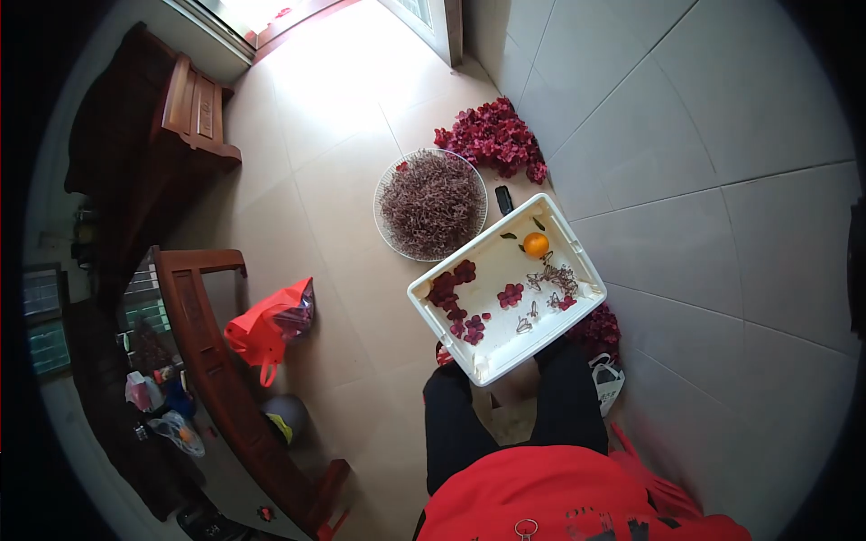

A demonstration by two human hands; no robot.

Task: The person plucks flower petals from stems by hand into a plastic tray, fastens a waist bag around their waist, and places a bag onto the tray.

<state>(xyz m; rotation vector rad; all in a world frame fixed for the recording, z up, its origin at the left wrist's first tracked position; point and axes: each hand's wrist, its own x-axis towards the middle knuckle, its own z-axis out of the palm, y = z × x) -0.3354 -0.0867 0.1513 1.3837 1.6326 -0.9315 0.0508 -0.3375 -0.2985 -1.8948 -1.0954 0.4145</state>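
Neither of my hands shows in the head view. A white plastic tray [483,368] rests tilted across my knees. Inside it, dark red artificial-looking flower heads [444,290] lie along the left side, with another flower [510,295] near the middle. Thin brownish stem pieces [557,281] are heaped at the right. An orange [536,244] sits in the far corner beside a few green leaves [509,235]. Beyond the tray, a round white basket [386,233] holds a large heap of brownish stems [431,206].
Pink-red flower heads [496,140] are piled by the wall, and more flowers [595,332] lie right of the tray. A black object [503,200] is on the floor. A red bag [271,317] stands left, near wooden furniture [212,361]. A white bag [608,383] is at my right.
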